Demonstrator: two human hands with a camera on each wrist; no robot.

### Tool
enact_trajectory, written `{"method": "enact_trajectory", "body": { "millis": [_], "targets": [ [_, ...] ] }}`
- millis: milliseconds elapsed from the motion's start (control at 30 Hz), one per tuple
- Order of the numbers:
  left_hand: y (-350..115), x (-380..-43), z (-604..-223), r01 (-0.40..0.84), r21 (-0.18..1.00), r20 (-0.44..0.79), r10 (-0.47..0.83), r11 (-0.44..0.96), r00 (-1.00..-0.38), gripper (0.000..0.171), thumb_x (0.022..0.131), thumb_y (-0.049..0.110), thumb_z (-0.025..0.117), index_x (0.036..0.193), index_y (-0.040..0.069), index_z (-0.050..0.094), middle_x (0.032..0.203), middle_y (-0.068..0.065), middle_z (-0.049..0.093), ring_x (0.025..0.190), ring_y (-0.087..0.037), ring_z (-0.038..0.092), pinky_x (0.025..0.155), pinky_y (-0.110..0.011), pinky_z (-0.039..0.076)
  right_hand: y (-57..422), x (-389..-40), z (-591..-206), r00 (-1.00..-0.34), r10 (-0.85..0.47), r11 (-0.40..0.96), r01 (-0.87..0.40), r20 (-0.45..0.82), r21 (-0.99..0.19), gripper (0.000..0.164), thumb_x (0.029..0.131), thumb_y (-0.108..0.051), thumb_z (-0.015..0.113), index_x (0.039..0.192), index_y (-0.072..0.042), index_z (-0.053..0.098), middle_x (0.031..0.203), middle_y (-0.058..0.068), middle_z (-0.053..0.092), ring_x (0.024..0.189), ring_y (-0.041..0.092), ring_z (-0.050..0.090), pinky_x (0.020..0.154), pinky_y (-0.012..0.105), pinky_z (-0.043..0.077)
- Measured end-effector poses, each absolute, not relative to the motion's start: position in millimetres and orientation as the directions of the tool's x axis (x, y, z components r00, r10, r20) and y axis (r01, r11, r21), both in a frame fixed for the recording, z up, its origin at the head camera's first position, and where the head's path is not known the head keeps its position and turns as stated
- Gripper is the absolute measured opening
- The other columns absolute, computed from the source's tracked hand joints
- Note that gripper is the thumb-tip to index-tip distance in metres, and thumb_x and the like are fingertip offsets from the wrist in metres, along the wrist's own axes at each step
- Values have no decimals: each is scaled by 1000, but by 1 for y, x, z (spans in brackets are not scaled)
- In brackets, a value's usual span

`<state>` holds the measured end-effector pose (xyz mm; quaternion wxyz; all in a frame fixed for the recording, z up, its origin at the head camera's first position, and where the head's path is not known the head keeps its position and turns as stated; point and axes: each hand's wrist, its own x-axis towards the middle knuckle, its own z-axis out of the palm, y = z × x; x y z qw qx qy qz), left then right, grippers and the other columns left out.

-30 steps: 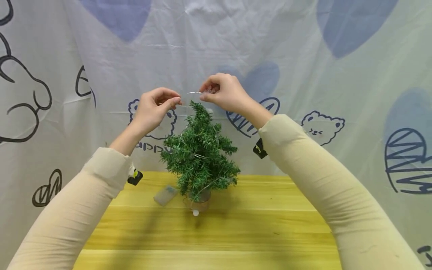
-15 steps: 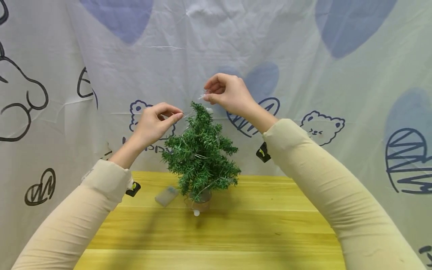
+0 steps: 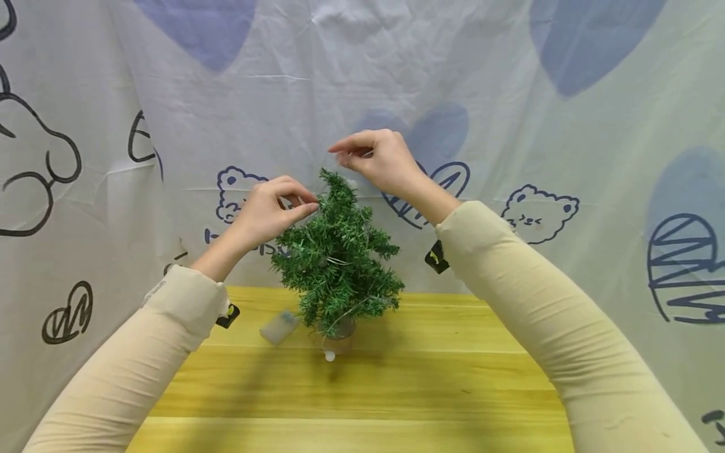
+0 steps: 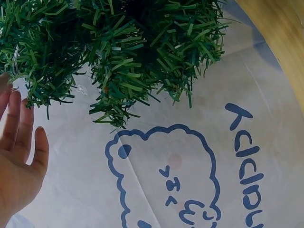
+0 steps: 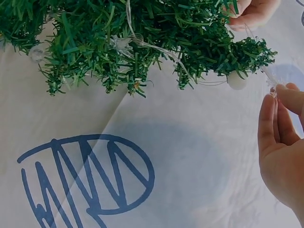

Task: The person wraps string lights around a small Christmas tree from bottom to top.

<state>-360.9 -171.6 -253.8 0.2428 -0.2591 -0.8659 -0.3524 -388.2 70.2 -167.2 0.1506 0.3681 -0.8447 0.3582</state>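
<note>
A small artificial Christmas tree (image 3: 340,251) stands upright in a pot (image 3: 340,343), with a clear light string (image 5: 161,50) wound round its branches. My left hand (image 3: 272,211) is at the upper left side of the tree, thumb and fingertips together on the light string at the needles; the pinched bit is mostly hidden. Just above and right of the treetop, my right hand (image 3: 382,160) pinches a clear, glittery part of the string (image 5: 271,76) between thumb and fingers. A white ball (image 5: 236,80) sits beside the top branches in the right wrist view.
The tree stands on a yellow wooden table (image 3: 453,384). Left of the pot lies a pale, flat, box-like object (image 3: 279,327). Another small white ball (image 3: 330,356) shows at the pot's front. Behind hangs a printed white cloth (image 3: 283,113).
My left hand has come down and to the right, from beside the treetop to the upper branches, with the wire. The right hand stays near the top, its index finger now straighter.
</note>
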Motion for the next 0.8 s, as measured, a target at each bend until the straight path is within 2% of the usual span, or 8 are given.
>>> {"method": "enact_trajectory", "body": {
  "millis": [200, 333, 433, 633, 800],
  "targets": [
    [-171, -359, -253, 553, 576, 552, 213, 602, -806, 33, 101, 34, 71, 124, 10, 72, 117, -6, 64, 98, -21, 62, 78, -39, 52, 72, -388, -169, -694, -513, 491, -720, 505, -491, 34, 102, -18, 70, 136, -16, 71, 119, 3, 76, 103, 13, 71, 89, 26, 57],
    [-169, -357, -253, 549, 610, 553, 189, 572, -811, 37, 102, 36, 69, 128, 9, 67, 122, -6, 59, 99, -20, 61, 77, -39, 53, 75, -388, -174, -712, -499, 504, -703, 495, -503, 41, 101, -18, 71, 141, -17, 66, 119, 2, 75, 104, 14, 70, 91, 28, 57],
    [-167, -357, -253, 568, 603, 584, 175, 560, -793, 33, 103, 32, 68, 127, 9, 68, 119, -5, 60, 96, -19, 61, 75, -36, 53, 78, -388, -178, -721, -497, 505, -693, 483, -514, 41, 102, -17, 70, 142, -17, 65, 119, 1, 75, 105, 13, 69, 90, 30, 57],
    [-163, -359, -255, 635, 535, 685, 154, 556, -712, 27, 106, 28, 63, 115, 6, 76, 103, -6, 67, 81, -20, 59, 68, -28, 48, 82, -389, -186, -739, -489, 500, -673, 463, -545, 39, 101, -16, 71, 140, -16, 66, 119, 0, 74, 105, 12, 69, 88, 28, 58],
    [-164, -360, -259, 644, 445, 719, 181, 623, -672, 27, 107, 24, 63, 113, 2, 78, 104, -10, 67, 84, -21, 60, 70, -31, 48, 85, -389, -191, -743, -476, 507, -669, 471, -543, 38, 102, -20, 71, 139, -15, 67, 122, 0, 72, 106, 13, 68, 88, 29, 57]
  ]
}}
